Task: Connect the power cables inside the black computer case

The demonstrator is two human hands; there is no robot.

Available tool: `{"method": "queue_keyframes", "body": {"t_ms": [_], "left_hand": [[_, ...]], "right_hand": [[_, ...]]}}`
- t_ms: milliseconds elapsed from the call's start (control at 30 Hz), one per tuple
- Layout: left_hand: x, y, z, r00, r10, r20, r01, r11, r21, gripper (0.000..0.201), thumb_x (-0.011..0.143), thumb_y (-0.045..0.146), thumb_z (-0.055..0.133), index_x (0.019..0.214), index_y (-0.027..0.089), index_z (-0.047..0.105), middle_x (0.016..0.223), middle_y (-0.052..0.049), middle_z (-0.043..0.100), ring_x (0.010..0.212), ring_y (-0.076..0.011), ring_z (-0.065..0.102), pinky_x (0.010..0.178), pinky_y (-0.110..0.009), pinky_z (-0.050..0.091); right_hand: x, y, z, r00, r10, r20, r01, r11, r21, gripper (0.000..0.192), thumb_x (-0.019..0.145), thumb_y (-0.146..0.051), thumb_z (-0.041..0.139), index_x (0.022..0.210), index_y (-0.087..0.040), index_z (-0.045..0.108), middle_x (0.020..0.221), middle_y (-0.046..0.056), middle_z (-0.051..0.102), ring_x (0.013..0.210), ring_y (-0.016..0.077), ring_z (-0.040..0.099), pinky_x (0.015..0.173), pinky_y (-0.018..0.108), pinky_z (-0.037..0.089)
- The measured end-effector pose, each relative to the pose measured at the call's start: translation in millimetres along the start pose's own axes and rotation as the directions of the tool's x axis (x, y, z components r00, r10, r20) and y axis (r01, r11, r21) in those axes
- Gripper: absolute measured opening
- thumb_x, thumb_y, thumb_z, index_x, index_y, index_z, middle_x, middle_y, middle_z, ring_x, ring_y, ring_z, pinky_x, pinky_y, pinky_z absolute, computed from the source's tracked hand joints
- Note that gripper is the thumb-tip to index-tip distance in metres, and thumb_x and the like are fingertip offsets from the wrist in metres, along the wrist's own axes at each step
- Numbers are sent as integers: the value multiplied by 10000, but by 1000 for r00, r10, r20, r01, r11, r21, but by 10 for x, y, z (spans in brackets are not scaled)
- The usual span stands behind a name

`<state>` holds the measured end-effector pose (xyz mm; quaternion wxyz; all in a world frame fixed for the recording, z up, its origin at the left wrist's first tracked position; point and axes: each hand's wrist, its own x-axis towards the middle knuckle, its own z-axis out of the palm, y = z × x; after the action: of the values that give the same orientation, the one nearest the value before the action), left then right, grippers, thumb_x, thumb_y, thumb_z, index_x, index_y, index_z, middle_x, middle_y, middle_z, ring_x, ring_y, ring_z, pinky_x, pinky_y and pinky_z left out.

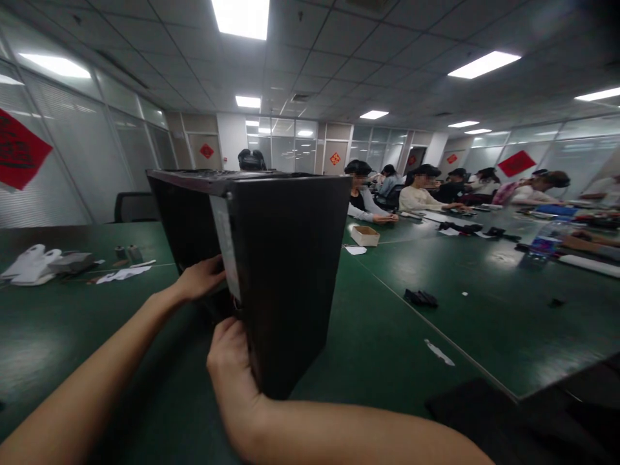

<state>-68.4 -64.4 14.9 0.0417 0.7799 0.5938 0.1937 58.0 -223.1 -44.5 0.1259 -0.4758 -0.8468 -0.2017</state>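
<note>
A large black computer case (285, 271) stands upright on the green table (387, 336) right in front of me. My left hand (201, 278) reaches to its open left side and grips the near edge by a pale sticker. My right hand (232, 365) clasps the lower front corner of the case, fingers wrapped behind the edge and hidden. The inside of the case is dark and hard to make out.
White plastic bags and small parts (33, 265) lie at the left. A small cardboard box (365, 236) and a black item (420, 298) sit on the right. Several seated people (421, 190) work along the far right tables. A black chair (133, 206) stands behind.
</note>
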Motion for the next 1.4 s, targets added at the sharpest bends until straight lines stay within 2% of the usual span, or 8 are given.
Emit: {"method": "queue_keyframes", "body": {"t_ms": [100,200,267,433,567,800,1033,1400], "left_hand": [[112,-69,55,989,57,139,-85,975,207,491,912,471,325,1232,266,635,1227,-71,673,1086,-297,628,835,-346,484],[151,-55,160,967,153,205,-228,878,420,537,936,382,238,1369,248,526,1286,-103,636,1127,-309,601,844,-368,467],[127,66,228,966,169,194,-243,846,474,583,954,423,172,1307,212,585,1142,-143,696,1032,-319,640,794,-375,470],[-44,601,371,989,122,80,-145,899,414,801,935,609,76,907,176,750,900,-178,724,874,-316,678,728,-372,465],[-236,906,484,987,157,-17,-137,903,407,848,916,658,70,846,163,755,829,-194,715,817,-344,681,683,-396,464],[-373,963,510,973,225,-40,-190,893,407,817,871,742,184,823,139,734,745,-182,696,726,-329,680,619,-364,456],[-305,863,514,967,254,-12,-228,885,407,714,834,758,331,891,168,729,740,-164,694,719,-331,679,596,-351,455],[-341,800,511,958,287,-17,-253,869,426,627,878,691,349,900,183,716,739,-144,705,726,-315,688,603,-345,467]], "right_hand": [[-27,311,45,981,193,-34,-196,970,-146,300,867,-35,426,1076,-49,640,706,130,641,534,177,604,389,233,449],[-40,751,142,982,129,-135,-156,964,-217,244,901,-65,396,1003,-23,613,664,117,608,510,190,599,390,242,406],[-60,1108,226,986,71,-148,-104,968,-227,249,962,-209,384,962,-74,593,705,121,609,544,216,614,407,258,385],[-129,1969,459,995,11,-99,-30,980,-195,403,997,-414,293,959,-149,595,821,119,653,633,212,618,489,260,279],[-210,2357,631,987,8,-163,-36,985,-169,423,980,-426,325,882,-155,634,790,98,654,659,181,565,541,295,215],[-304,2362,709,937,53,-346,-117,979,-166,448,960,-490,377,757,-161,603,722,66,609,644,173,501,608,322,222],[-306,2214,596,939,160,-303,-208,970,-130,416,947,-523,450,777,-167,580,734,60,616,667,183,529,632,320,229],[-281,2114,608,927,175,-330,-250,947,-200,456,939,-565,444,762,-166,573,680,59,609,613,189,526,597,327,188]]}}
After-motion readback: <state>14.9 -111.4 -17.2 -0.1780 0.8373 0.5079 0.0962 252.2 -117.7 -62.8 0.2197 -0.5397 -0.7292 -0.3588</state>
